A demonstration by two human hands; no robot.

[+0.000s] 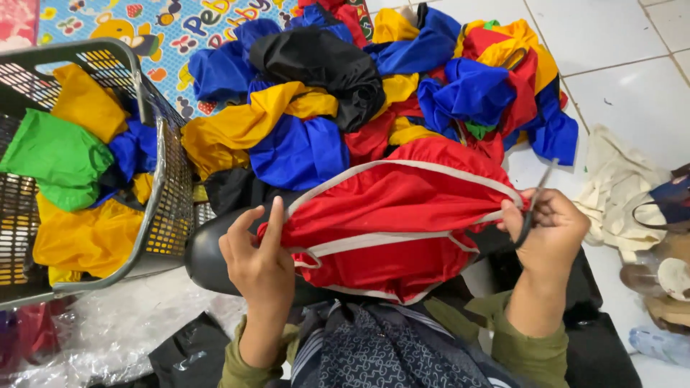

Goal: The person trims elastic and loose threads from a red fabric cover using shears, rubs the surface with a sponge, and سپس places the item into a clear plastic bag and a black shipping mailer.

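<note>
Red cloth piece (395,215) with pale edging, stretched across the lap between both hands. Left hand (259,262), at 7 o'clock of it, pinches its edge with fingers extended; right hand (550,230), at 3 o'clock, is closed on the pale strap and small scissors (535,201). Judged mid-batch: the basket (162,194) at 9 o'clock is part-filled, while a pile of coloured cloth (374,93) waits at 12 o'clock. The scissor tips are thin and hard to make out; the basket is cut off at the left edge.
</note>
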